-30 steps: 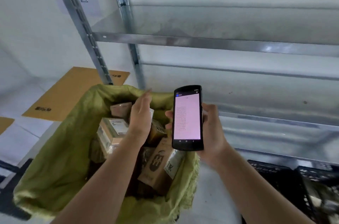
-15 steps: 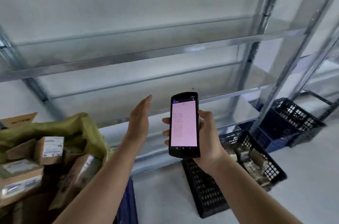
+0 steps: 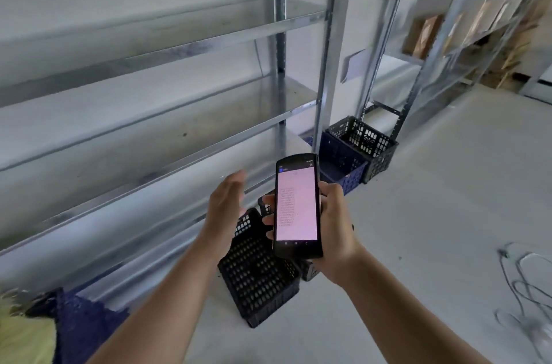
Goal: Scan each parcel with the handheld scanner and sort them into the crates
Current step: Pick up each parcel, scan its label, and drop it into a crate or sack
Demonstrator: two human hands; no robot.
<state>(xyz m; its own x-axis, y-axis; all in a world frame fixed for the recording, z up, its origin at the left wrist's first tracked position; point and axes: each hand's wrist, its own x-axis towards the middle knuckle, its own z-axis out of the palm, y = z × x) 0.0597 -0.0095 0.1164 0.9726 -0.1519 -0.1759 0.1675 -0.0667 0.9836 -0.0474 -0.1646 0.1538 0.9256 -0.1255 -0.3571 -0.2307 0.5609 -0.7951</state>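
My right hand (image 3: pixel 334 226) grips the black handheld scanner (image 3: pixel 297 207) upright, its pink screen with a list of lines facing me. My left hand (image 3: pixel 225 204) floats just left of it, fingers straight, holding nothing. Below both hands a black perforated crate (image 3: pixel 257 277) stands on the floor; my arms hide part of it. Farther back, a dark blue crate (image 3: pixel 343 166) and a black crate (image 3: pixel 366 141) sit side by side by the shelf post. No parcel shows in either hand. Only a strip of the yellow-green parcel sack (image 3: pixel 21 333) is visible at the bottom left.
Bare metal shelving (image 3: pixel 143 122) fills the left and centre. Another blue crate (image 3: pixel 80 325) sits at the bottom left beside the sack. A second rack (image 3: pixel 466 14) with brown packages stands at the upper right. Loose cables (image 3: pixel 528 283) lie on the grey floor at the right.
My view has swung right, away from the sack of parcels, toward the crates. My left hand came out of the sack with nothing in it. The scanner stays in my right hand.
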